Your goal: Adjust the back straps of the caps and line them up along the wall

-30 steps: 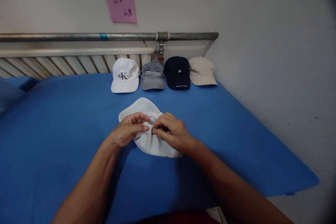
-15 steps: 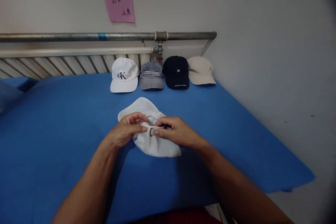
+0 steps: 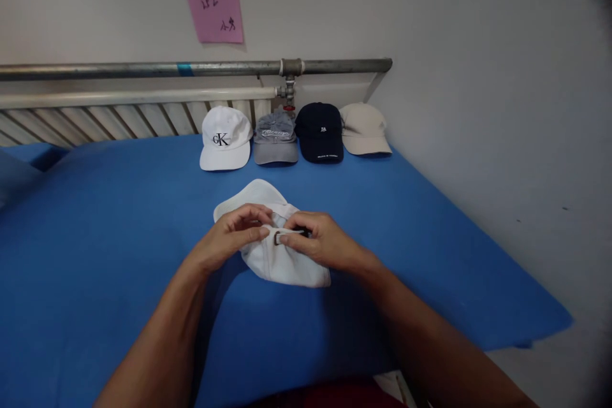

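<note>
A white baseball cap (image 3: 287, 268) lies on the blue-covered table in front of me, its brim pointing to the far left. Its back strap and small metal buckle (image 3: 276, 238) face me. My left hand (image 3: 234, 236) is on the left side of the strap, thumb on the outside and fingers reaching inside the cap, closed on its edge. Pinched between the thumb and fingers of my right hand (image 3: 320, 239) is the strap just right of the buckle. The right fingertips are partly hidden behind the strap.
Along the back stand a white cap (image 3: 224, 139), a grey cap (image 3: 276, 138), a dark navy cap (image 3: 319, 132) and a beige cap (image 3: 366, 129). Behind them are a radiator (image 3: 143, 120), a metal pipe (image 3: 229, 69) and a valve. The blue table cover (image 3: 119, 223) meets the wall at right.
My left fingers have shifted slightly, and the left thumb lies straighter along the cap's edge. My right hand keeps its pinch on the strap. The view has moved a little.
</note>
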`<state>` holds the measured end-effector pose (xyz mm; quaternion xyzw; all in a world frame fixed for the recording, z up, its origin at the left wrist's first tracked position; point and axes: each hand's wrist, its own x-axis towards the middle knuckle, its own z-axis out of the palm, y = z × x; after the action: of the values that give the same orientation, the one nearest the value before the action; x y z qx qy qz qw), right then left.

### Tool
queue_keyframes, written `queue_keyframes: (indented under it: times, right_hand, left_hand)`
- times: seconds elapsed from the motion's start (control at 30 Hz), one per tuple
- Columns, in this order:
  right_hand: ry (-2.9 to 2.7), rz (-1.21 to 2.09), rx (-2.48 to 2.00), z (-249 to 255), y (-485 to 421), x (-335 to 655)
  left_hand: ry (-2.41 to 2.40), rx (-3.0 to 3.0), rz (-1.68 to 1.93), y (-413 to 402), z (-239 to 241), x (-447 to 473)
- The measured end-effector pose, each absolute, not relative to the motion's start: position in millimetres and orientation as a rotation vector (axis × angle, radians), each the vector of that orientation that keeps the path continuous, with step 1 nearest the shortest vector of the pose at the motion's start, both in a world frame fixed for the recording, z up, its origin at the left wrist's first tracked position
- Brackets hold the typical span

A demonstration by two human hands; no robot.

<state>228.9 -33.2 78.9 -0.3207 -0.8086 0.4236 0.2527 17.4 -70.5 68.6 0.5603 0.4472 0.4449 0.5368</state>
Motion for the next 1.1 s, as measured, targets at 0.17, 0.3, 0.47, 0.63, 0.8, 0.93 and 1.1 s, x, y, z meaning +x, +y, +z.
queue_keyframes:
  times: [0.17, 0.3, 0.47, 0.63, 0.8, 0.93, 1.1]
  right_hand:
    - [-2.259, 1.058, -0.950, 83.2, -31.6, 234.8]
    - [-2.200, 1.193, -0.960, 89.3, -31.9, 239.0]
    - [-2.109, 1.484, -0.965, 97.6, -31.8, 243.1]
    - [-2.110, 1.560, -0.937, 103.1, -32.5, 245.0]
    - [-2.092, 1.543, -0.941, 99.2, -35.0, 241.7]
    - [-2.143, 1.563, -0.877, 94.0, -34.4, 239.8]
    - [-2.194, 1.580, -0.847, 97.3, -29.4, 246.6]
  left_hand:
    - [1.283, 1.757, 0.852, -75.7, 82.6, 21.6]
    - [1.270, 1.676, 0.749, -77.7, 83.8, 24.8]
    - [1.138, 1.475, 0.668, -78.8, 81.1, 23.7]
    - [1.121, 1.453, 0.628, -81.4, 84.1, 18.9]
    - [1.094, 1.558, 0.569, -82.2, 90.2, 21.7]
    - [1.104, 1.697, 0.557, -82.8, 90.9, 26.3]
    - [1.077, 1.562, 0.577, -83.6, 89.9, 21.6]
